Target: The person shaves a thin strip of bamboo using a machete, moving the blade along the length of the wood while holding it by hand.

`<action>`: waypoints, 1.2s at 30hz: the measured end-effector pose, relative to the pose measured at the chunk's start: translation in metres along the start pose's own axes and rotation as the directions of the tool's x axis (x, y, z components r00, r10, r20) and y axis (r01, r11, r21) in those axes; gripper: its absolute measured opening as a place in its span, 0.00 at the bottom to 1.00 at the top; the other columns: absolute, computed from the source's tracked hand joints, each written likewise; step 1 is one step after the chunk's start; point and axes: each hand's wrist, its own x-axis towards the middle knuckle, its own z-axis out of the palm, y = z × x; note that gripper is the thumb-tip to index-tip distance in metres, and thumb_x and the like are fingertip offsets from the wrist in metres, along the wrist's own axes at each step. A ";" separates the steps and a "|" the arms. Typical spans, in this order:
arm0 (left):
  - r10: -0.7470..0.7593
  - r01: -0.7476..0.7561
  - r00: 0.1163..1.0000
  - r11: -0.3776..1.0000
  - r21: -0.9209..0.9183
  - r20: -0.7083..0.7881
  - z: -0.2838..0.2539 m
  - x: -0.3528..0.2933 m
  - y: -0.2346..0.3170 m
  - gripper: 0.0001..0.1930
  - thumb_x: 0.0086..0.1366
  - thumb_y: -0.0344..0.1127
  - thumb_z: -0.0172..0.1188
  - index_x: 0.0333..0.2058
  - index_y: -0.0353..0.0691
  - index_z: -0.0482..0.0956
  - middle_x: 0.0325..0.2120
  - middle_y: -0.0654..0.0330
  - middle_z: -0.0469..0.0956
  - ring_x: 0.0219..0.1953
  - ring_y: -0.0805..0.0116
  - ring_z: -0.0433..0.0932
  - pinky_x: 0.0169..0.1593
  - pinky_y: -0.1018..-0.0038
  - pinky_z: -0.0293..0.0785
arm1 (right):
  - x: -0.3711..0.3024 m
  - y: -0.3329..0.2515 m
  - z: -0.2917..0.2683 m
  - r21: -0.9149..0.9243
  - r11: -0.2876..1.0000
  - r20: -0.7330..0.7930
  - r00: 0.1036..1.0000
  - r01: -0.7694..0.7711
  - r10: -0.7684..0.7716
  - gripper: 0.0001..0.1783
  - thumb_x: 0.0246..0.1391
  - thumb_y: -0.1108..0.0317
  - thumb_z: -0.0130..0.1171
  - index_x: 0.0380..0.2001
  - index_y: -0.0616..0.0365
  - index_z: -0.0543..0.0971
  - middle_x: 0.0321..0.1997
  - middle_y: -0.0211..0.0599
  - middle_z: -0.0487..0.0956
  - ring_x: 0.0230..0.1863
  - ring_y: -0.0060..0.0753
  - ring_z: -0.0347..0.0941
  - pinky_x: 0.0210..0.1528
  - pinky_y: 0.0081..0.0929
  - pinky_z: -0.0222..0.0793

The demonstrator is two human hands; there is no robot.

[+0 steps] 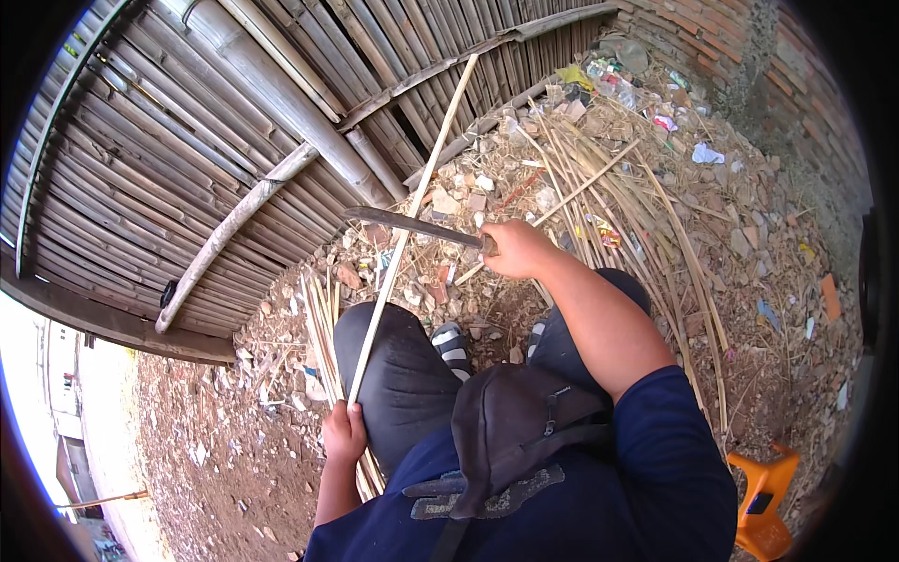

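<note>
My left hand (345, 432) is closed round the lower end of a long pale bamboo strip (405, 231), beside my left knee. The strip slants up and away to the right, its far end in front of the bamboo wall. In my right hand (516, 250) is the handle of a machete (412, 223), held out ahead of my knees. Its dark blade points left and crosses the strip in view; whether they touch I cannot tell. More bamboo strips (323, 323) lie in a bundle by my left leg, partly hidden by it.
Many loose bamboo strips (599, 187) lie on the stony ground to my right. A bamboo wall (140, 178) rises ahead and left, a brick wall (805, 84) far right. Plastic litter (613, 84) is heaped in the far corner. An orange plastic object (766, 506) stands lower right.
</note>
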 end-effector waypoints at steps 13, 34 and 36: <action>0.011 -0.011 1.000 1.000 -0.015 -0.008 0.000 0.000 0.006 0.19 0.75 0.43 0.52 0.27 0.36 0.67 0.16 0.41 0.72 0.22 0.34 0.75 0.26 0.49 0.68 | -0.004 -0.004 -0.006 0.000 0.999 0.048 0.998 -0.033 0.033 0.25 0.53 0.56 0.67 0.51 0.57 0.81 0.40 0.53 0.85 0.45 0.56 0.82 0.50 0.47 0.78; -0.004 0.004 1.000 1.000 -0.017 -0.017 0.003 0.001 0.001 0.21 0.75 0.45 0.51 0.26 0.35 0.68 0.16 0.40 0.72 0.23 0.32 0.74 0.28 0.48 0.68 | 0.000 0.002 0.004 0.052 0.999 -0.006 1.000 0.005 -0.005 0.20 0.51 0.60 0.67 0.46 0.57 0.82 0.38 0.52 0.84 0.42 0.55 0.82 0.46 0.47 0.77; -0.003 0.002 1.000 1.000 -0.021 -0.020 0.003 0.002 0.000 0.21 0.75 0.45 0.51 0.26 0.35 0.68 0.16 0.40 0.72 0.23 0.32 0.74 0.28 0.48 0.67 | 0.000 0.002 0.005 0.060 0.998 -0.008 1.000 0.004 -0.004 0.20 0.51 0.60 0.67 0.46 0.57 0.83 0.37 0.52 0.84 0.42 0.55 0.82 0.46 0.47 0.77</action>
